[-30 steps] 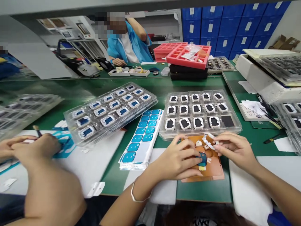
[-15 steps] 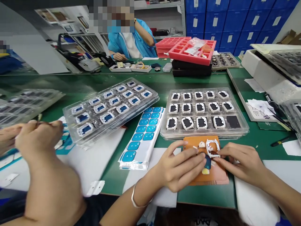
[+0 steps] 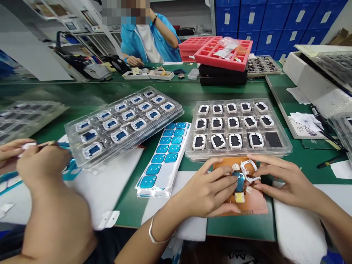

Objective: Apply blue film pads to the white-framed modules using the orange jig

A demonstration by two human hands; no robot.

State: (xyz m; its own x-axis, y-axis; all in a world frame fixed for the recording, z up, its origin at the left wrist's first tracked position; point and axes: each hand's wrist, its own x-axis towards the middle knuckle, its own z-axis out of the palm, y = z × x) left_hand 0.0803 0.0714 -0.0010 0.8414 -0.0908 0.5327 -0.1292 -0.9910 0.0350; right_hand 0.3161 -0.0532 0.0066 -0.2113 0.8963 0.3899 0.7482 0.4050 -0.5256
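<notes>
The right hand's [image 3: 287,181] grip pinches the white frame [image 3: 243,169] above the orange plate [image 3: 257,203]; presumably light, stiff and breakable, handle by outer rim; left hand's [image 3: 207,190] closure cannot be told.

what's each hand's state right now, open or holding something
Left hand: at the blue piece; whether it grips it cannot be told.
Right hand: closed, holding the white frame.
</notes>
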